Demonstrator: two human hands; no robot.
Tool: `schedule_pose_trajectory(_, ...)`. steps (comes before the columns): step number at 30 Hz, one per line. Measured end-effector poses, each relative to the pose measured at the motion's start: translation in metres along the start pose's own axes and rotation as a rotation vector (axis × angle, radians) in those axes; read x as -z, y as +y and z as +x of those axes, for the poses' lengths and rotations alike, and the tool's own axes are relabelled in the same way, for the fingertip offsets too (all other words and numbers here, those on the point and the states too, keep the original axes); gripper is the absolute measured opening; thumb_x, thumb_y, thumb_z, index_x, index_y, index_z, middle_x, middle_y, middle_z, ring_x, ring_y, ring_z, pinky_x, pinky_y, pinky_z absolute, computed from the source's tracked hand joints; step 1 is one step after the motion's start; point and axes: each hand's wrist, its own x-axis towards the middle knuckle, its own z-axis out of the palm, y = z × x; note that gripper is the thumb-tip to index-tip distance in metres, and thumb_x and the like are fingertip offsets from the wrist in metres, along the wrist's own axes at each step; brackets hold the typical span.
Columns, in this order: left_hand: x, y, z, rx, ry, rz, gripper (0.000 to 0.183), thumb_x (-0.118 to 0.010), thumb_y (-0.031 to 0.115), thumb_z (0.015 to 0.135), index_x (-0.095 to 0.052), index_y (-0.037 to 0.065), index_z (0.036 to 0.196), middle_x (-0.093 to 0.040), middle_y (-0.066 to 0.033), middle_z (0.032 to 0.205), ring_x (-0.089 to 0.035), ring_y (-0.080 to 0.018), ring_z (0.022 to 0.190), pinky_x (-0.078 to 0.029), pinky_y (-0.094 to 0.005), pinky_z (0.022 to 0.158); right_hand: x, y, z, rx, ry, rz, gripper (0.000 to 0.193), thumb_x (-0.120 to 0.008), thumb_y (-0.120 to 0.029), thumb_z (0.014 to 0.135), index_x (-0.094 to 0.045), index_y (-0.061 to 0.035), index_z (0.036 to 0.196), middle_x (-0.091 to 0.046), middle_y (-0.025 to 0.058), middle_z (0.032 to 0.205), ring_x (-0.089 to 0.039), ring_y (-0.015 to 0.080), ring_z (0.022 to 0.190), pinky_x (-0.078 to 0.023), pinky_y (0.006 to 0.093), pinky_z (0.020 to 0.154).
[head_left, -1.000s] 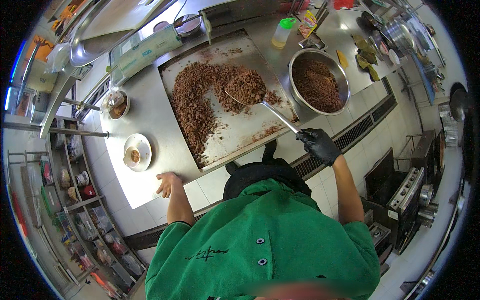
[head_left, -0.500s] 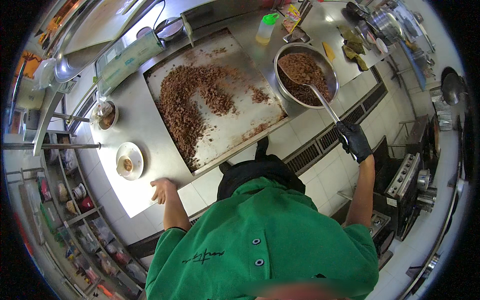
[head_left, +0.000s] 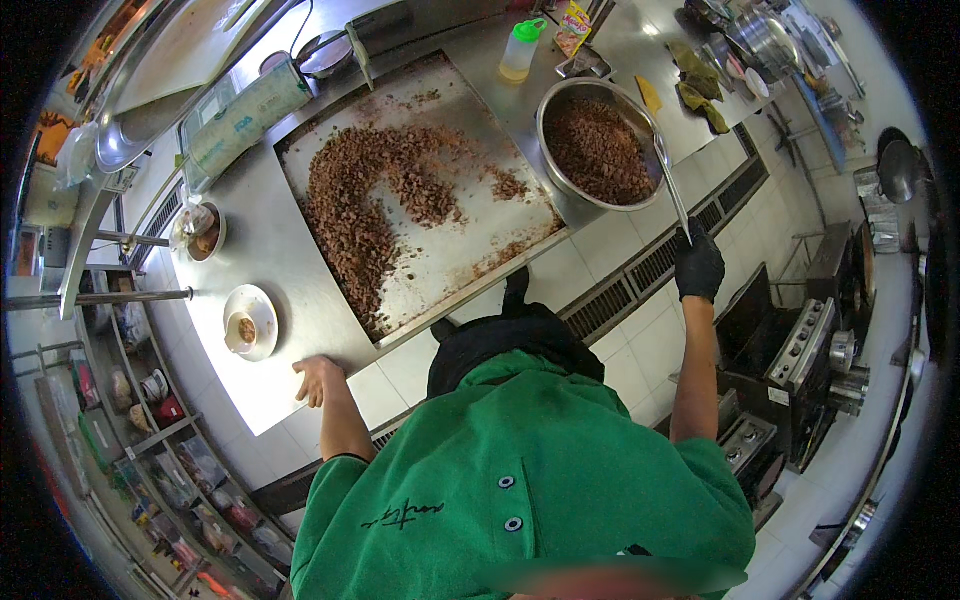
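Note:
My right hand (head_left: 699, 268), in a black glove, is closed round the long metal handle of a ladle (head_left: 675, 188). The handle crosses the right rim of a deep steel basin (head_left: 549, 166); the ladle's head is hard to make out there. Brown crumbled cooked meat (head_left: 600, 150) fills much of the basin. My bare left hand (head_left: 319, 381) rests at the steel table's front edge, fingers apart, holding nothing. Between the hands, a flat metal griddle plate (head_left: 455, 265) carries more crumbled meat (head_left: 345, 215), heaped mostly along its left side.
On the table's left stand a white plate with a small cup (head_left: 262, 338) and a bowl (head_left: 207, 248). A green-capped squeeze bottle (head_left: 520, 52) is behind the basin. Farther right lie dark green leaves (head_left: 700, 90). A stove (head_left: 800, 345) stands at my right.
The ladle's broad head, over the meat before, has turned and moved to the basin's right side. My right hand has shifted slightly up and left; my left hand stays at the edge.

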Motion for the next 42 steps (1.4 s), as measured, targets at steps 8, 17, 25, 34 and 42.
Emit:
schedule_pose_trajectory(8, 0.008, 0.0, -0.002, -0.011, -0.051, -0.013, 0.072, -0.055, 0.06, 0.085, -0.046, 0.007, 0.132, -0.052, -0.0224, 0.123, -0.053, -0.034, 0.114, -0.043, -0.0518, 0.095, 0.016, -0.005, 0.009, 0.057, -0.396, 0.085, 0.04, -0.063, -0.038, 0.1, -0.068, -0.0217, 0.136, -0.072, 0.0252, 0.11, -0.069, 0.0459, 0.105, -0.055, 0.0517, 0.09)
schedule_pose_trajectory(17, -0.002, -0.002, 0.004, -0.036, -0.015, -0.017, 0.07, -0.052, 0.057, 0.087, -0.046, 0.005, 0.133, -0.049, -0.0244, 0.131, -0.054, -0.0411, 0.118, -0.048, -0.0572, 0.091, 0.098, -0.029, 0.029, -0.094, -0.614, -0.183, 0.043, -0.063, -0.041, 0.099, -0.069, -0.0215, 0.136, -0.069, 0.0221, 0.127, -0.066, 0.0441, 0.118, -0.052, 0.0516, 0.101)
schedule_pose_trajectory(25, 0.008, 0.003, -0.003, 0.005, -0.059, -0.011, 0.072, -0.056, 0.058, 0.085, -0.046, 0.006, 0.134, -0.05, -0.022, 0.123, -0.055, -0.0328, 0.115, -0.045, -0.0505, 0.093, 0.105, -0.016, 0.05, 0.022, -0.571, -0.332, 0.044, -0.064, -0.04, 0.099, -0.067, -0.02, 0.139, -0.07, 0.0189, 0.128, -0.067, 0.0399, 0.117, -0.054, 0.0479, 0.1)
schedule_pose_trajectory(34, -0.008, -0.001, 0.009, -0.026, 0.009, -0.013, 0.076, -0.059, 0.056, 0.081, -0.045, 0.004, 0.135, -0.049, -0.0254, 0.127, -0.052, -0.0351, 0.117, -0.043, -0.052, 0.096, 0.096, -0.023, 0.078, 0.263, -0.618, -0.289, 0.046, -0.058, -0.04, 0.096, -0.065, -0.0279, 0.14, -0.067, 0.0175, 0.134, -0.065, 0.0413, 0.121, -0.052, 0.0524, 0.102)
schedule_pose_trajectory(42, -0.01, -0.001, 0.009, -0.019, -0.058, -0.038, 0.085, -0.056, 0.057, 0.083, -0.039, 0.003, 0.146, -0.046, -0.0236, 0.125, -0.048, -0.0366, 0.118, -0.042, -0.0548, 0.095, 0.091, -0.033, 0.06, 0.259, -0.694, -0.356, 0.045, -0.055, -0.039, 0.1, -0.062, -0.0264, 0.142, -0.067, 0.0215, 0.132, -0.065, 0.0439, 0.119, -0.052, 0.0535, 0.101)
